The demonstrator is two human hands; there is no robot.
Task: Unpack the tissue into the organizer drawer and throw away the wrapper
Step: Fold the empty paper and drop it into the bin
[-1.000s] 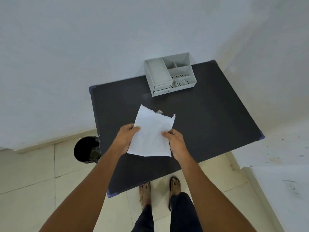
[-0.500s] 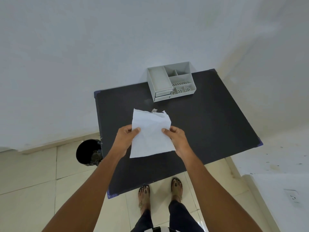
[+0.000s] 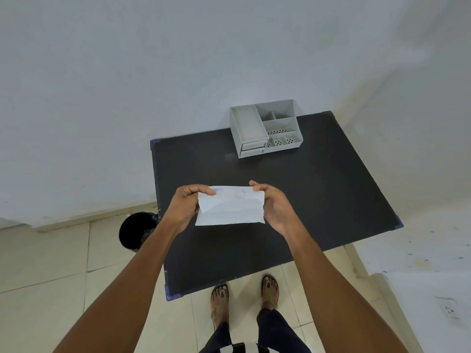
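Both hands hold a white tissue [image 3: 230, 208] over the near middle of the black table [image 3: 318, 200]. It is folded to a flat, wide rectangle with faint blue marks along its top edge. My left hand [image 3: 187, 203] pinches its upper left corner and my right hand [image 3: 272, 203] pinches its upper right corner. The grey organizer [image 3: 265, 128] stands at the far edge of the table against the wall, its two small drawers at the front left closed. No separate wrapper is visible.
A black bin [image 3: 137, 231] stands on the tiled floor just left of the table. White walls close in behind and to the right. My feet in sandals are at the table's near edge.
The tissue has gone from a tall sheet held by its sides to a shorter, wide folded rectangle held by its top corners. The view has tilted down a little.
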